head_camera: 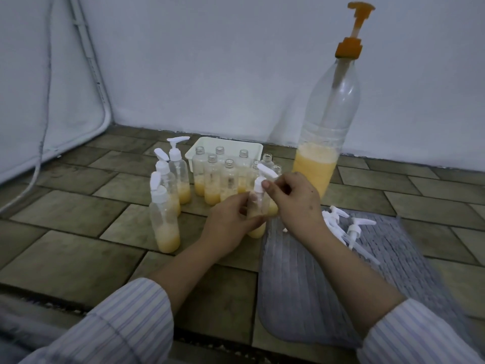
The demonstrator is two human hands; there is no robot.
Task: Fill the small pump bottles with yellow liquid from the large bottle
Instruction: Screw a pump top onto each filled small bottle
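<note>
On the tiled floor (78, 258), just in front of the person, a small pump bottle (258, 206) is held upright between both hands, so that its white pump head (262, 179) can be screwed on (this is a judgement from the grip, not a thing seen). The body of the bottle is gripped by the curled fingers of the left hand (231, 219), and the collar of the pump is pinched by the thumb and fingers of the right hand (294, 198). A little yellow liquid is seen at its bottom. To the left, three capped bottles (168, 206) are set apart in a row, probably as the finished ones. Behind the hands, the open bottles (212, 177) are kept together, near and partly in front of a white tray (252, 148); about eight are counted, though some are hidden by the hands, and the nearer ones are seen to hold some yellow liquid already. The large bottle (325, 127) with its orange pump (354, 32) is placed at the right, near the wall, within reach, and it is less than half full. On the grey mat (301, 285), the loose pump heads (346, 227) are laid ready for the right hand; about three or four are seen, the exact number cannot be told.
</note>
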